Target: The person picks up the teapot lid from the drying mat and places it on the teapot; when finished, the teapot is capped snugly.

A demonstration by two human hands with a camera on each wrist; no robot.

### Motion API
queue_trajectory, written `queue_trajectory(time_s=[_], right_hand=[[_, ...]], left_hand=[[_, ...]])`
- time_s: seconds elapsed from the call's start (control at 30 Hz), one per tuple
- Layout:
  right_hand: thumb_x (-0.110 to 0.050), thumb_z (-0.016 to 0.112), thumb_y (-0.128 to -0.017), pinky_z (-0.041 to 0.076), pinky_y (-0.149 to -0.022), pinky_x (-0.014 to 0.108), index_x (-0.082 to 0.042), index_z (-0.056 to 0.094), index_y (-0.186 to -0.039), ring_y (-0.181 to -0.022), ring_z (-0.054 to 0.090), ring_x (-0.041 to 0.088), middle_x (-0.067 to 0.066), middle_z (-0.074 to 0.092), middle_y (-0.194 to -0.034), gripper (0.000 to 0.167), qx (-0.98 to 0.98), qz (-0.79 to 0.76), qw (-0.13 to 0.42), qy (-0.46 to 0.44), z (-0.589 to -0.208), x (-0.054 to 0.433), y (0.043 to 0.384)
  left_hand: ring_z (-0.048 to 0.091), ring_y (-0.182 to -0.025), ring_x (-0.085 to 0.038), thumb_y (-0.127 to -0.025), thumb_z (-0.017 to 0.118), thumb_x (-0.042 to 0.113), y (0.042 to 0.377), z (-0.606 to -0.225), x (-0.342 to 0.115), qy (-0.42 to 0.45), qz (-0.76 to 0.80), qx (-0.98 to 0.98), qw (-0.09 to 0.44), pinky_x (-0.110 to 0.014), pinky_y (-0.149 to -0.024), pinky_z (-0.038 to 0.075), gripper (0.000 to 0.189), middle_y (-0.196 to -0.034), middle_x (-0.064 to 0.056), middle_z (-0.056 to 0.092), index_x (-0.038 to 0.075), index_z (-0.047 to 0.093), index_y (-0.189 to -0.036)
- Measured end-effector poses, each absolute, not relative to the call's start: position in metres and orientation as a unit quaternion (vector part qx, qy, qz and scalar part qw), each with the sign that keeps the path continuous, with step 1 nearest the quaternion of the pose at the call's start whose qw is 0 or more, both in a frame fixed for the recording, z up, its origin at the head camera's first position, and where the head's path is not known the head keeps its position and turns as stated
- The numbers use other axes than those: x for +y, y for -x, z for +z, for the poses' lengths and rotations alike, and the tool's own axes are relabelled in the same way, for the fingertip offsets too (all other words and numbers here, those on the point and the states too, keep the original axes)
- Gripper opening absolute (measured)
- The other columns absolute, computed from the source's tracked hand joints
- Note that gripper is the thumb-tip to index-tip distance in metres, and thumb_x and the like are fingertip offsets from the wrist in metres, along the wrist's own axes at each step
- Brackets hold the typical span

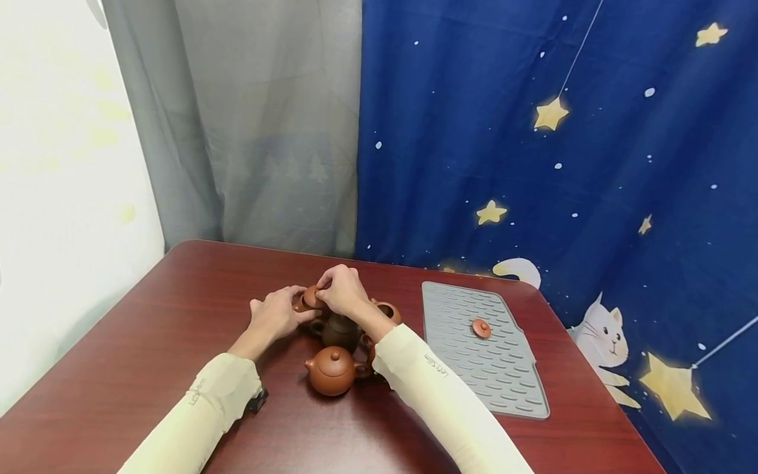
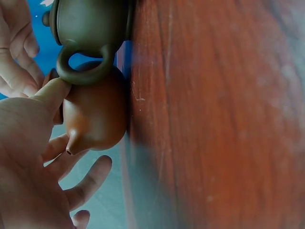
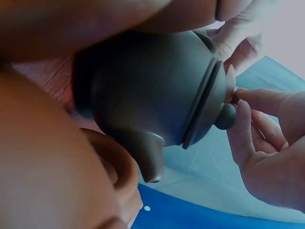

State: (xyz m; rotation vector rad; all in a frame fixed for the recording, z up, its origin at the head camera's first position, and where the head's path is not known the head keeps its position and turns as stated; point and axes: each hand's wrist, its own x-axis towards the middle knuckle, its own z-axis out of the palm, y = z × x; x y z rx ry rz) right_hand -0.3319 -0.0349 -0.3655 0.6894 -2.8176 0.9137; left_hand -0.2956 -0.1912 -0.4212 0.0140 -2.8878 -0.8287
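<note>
At the back of a teapot cluster, my left hand holds a small reddish-brown teapot, thumb on the near side and fingers on the far side. Its short spout points toward the left palm. My right hand pinches the knob of a brown lid, which looks tilted at the pot's mouth. A dark teapot with its lid on stands right beside, between the hands and me. Nearest me is a lidded reddish-brown teapot.
Right of the cluster, a teapot without a lid shows its dark mouth; another brown pot is partly hidden by the right forearm. A grey ridged mat lies on the table's right side, bearing an orange-red lid. Curtains hang behind the table.
</note>
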Motion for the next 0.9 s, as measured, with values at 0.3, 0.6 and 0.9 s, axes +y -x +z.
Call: queue_trajectory(time_s=[0.3,0.6,0.9], right_hand=[[-0.013,0.08,-0.083,0.048,-0.06,0.017,-0.013,0.078,-0.086,-0.071,0.063,0.005,-0.007,0.072,-0.078,0.004,-0.925,0.296,0.049,-0.233,-0.369,-0.038,0.338],[-0.012,0.081,-0.082,0.048,-0.064,0.017,-0.014,0.078,-0.083,-0.075,0.063,0.006,-0.008,0.072,-0.077,0.004,-0.929,0.286,0.048,-0.232,-0.371,-0.042,0.342],[-0.014,0.081,-0.082,0.047,-0.066,0.02,-0.016,0.077,-0.083,-0.079,0.06,0.009,-0.01,0.07,-0.08,0.004,-0.933,0.271,0.041,-0.233,-0.375,-0.042,0.344]], left_hand=[[0.059,-0.107,-0.035,-0.082,0.074,0.053,0.296,-0.421,-0.191,-0.005,-0.274,-0.959,0.069,-0.053,-0.081,0.027,0.067,-0.127,-0.012,0.064,0.016,0.059,-0.135],[0.058,-0.107,-0.034,-0.082,0.075,0.054,0.297,-0.423,-0.191,-0.009,-0.278,-0.958,0.068,-0.053,-0.082,0.027,0.066,-0.125,-0.011,0.065,0.017,0.059,-0.135],[0.058,-0.109,-0.035,-0.083,0.075,0.051,0.297,-0.42,-0.191,-0.005,-0.282,-0.957,0.066,-0.053,-0.082,0.027,0.066,-0.129,-0.012,0.063,0.015,0.059,-0.135]])
